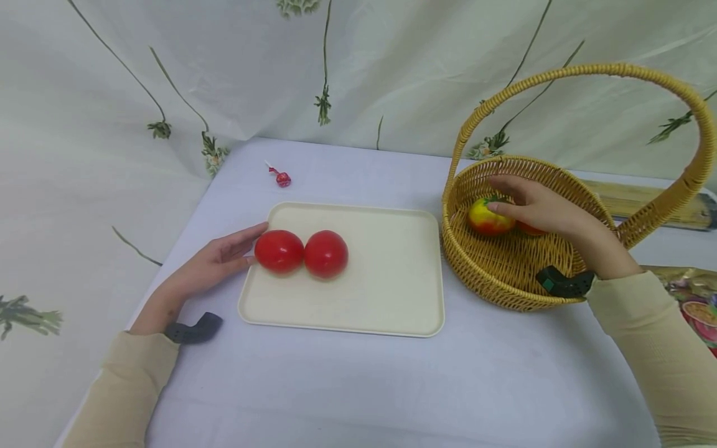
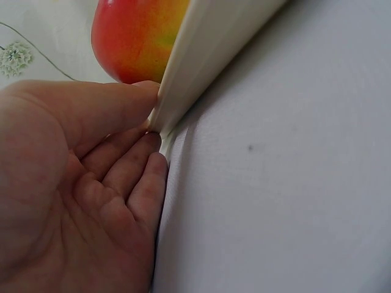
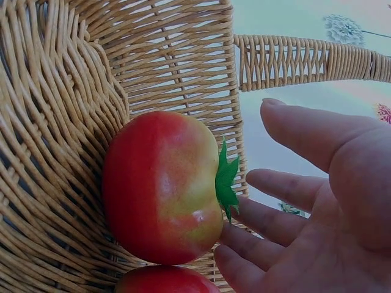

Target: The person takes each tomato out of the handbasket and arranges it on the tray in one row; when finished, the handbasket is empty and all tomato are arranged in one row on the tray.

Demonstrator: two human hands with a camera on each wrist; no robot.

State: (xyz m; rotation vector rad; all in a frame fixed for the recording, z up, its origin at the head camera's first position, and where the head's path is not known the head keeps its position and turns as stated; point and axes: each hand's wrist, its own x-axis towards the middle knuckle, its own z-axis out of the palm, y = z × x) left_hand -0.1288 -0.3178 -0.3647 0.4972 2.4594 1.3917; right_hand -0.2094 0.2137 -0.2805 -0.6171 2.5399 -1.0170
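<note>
My left hand touches the left edge of a cream tray, thumb at the rim and fingers against the outer wall. Two red tomatoes lie side by side on the tray's left half; the left wrist view shows yellow on one tomato. Over a wicker basket at the right, my right hand reaches in with spread fingers. Below it sits a yellow-and-red tomato with a green leafy top. In the right wrist view the fingertips lie close by those leaves. Another tomato shows only partly beside it.
A red-wrapped lollipop lies behind the tray. The basket's tall handle arches over my right arm. At the far right lie a printed packet and a flat yellowish pack. A floral cloth hangs behind the table.
</note>
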